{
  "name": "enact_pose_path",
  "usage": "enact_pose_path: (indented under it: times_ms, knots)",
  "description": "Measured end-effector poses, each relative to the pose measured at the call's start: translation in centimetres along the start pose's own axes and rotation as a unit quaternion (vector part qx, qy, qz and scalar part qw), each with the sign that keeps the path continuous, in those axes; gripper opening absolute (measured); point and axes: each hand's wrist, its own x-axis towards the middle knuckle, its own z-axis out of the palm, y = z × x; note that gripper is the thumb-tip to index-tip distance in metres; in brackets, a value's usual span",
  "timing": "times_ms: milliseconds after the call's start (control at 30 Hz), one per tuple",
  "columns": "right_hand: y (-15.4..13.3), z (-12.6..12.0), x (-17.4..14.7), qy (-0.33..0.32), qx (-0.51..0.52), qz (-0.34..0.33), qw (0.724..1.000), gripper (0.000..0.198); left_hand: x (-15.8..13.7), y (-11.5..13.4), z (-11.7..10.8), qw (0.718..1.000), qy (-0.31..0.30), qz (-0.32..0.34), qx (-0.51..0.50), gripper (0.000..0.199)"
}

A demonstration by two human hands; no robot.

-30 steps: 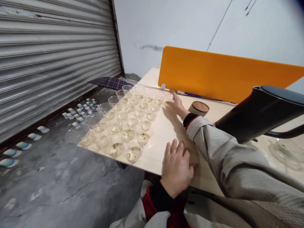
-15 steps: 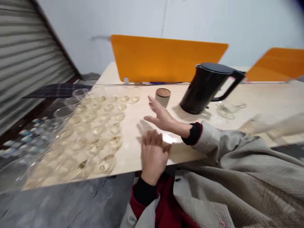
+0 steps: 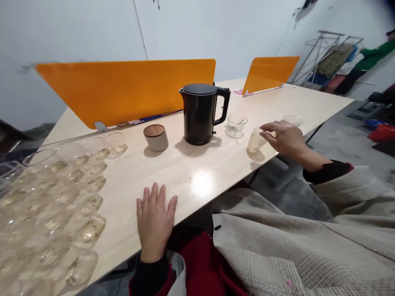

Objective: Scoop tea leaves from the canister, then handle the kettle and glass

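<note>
My left hand [image 3: 156,218] lies palm down near the table's front edge, fingers spread, holding nothing. My right hand [image 3: 285,137] reaches over the table on the right, thumb and fingers curled around the upper part of a clear cup [image 3: 255,142]. A little pale liquid shows at the bottom of this cup, and the hand hides part of its rim. Just behind that hand is another clear cup [image 3: 291,120], partly covered. Many clear cups [image 3: 89,228] with pale yellow liquid and dark bits crowd the left side of the table.
A black electric kettle [image 3: 199,115] stands mid-table, between a grey canister with a wooden lid [image 3: 156,138] and a small glass bowl [image 3: 235,126]. Orange dividers [image 3: 129,88] rise behind. At the far right a person in green [image 3: 375,53] stands by a clothes rack [image 3: 328,53].
My view has turned to the right. My right hand has moved from above my left hand to the clear cup on the right. My left hand is now spread flat on the table.
</note>
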Motion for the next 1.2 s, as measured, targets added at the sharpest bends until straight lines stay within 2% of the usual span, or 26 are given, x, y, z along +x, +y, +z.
enact_pose_path:
  times_ms: [100,200,267,433,533,633,767,867,1000,1100,1200]
  knots:
    - [2.8,0.2,0.1,-0.075,-0.074,-0.026,0.994,0.033,0.1,-0.1,0.0,1.0,-0.012,-0.003,0.01,0.055]
    - [3.4,1.1,0.1,-0.112,-0.104,-0.033,0.988,0.033,0.2,0.0,-0.2,1.0,-0.022,-0.007,0.021,0.054]
    - [3.4,1.6,0.1,-0.1,-0.113,-0.02,0.988,0.032,0.2,0.0,-0.4,0.999,-0.028,-0.009,0.026,0.053]
    - [3.6,1.9,-0.4,-0.015,-0.073,0.034,0.997,0.026,0.4,0.1,-0.5,0.999,-0.034,-0.013,0.028,0.054]
    - [3.8,1.7,-0.7,-0.004,-0.057,0.053,0.997,0.024,0.4,0.0,-0.4,0.999,-0.031,-0.017,0.029,0.053]
    - [3.7,1.3,-0.8,-0.006,-0.042,0.056,0.998,0.027,0.3,0.0,-0.4,0.999,-0.031,-0.017,0.028,0.054]
    - [2.9,-0.2,-0.7,0.039,-0.022,0.04,0.998,0.029,0.3,0.0,-0.3,0.999,-0.029,-0.014,0.02,0.055]
    - [1.1,-2.5,-0.8,0.078,-0.027,0.017,0.996,0.03,0.3,0.0,-0.2,1.0,-0.021,-0.018,0.01,0.054]
    - [-3.3,-4.8,-1.2,0.145,0.023,-0.05,0.988,0.032,0.2,0.3,-0.4,0.999,-0.029,-0.027,0.007,0.053]
    - [-7.8,-3.3,-1.4,0.13,0.142,-0.117,0.974,0.024,0.1,0.6,-0.6,0.999,-0.036,-0.041,-0.002,0.054]
    - [-12.6,1.0,-1.2,0.062,0.249,-0.168,0.952,0.02,0.2,0.8,-0.6,0.998,-0.044,-0.045,-0.005,0.055]
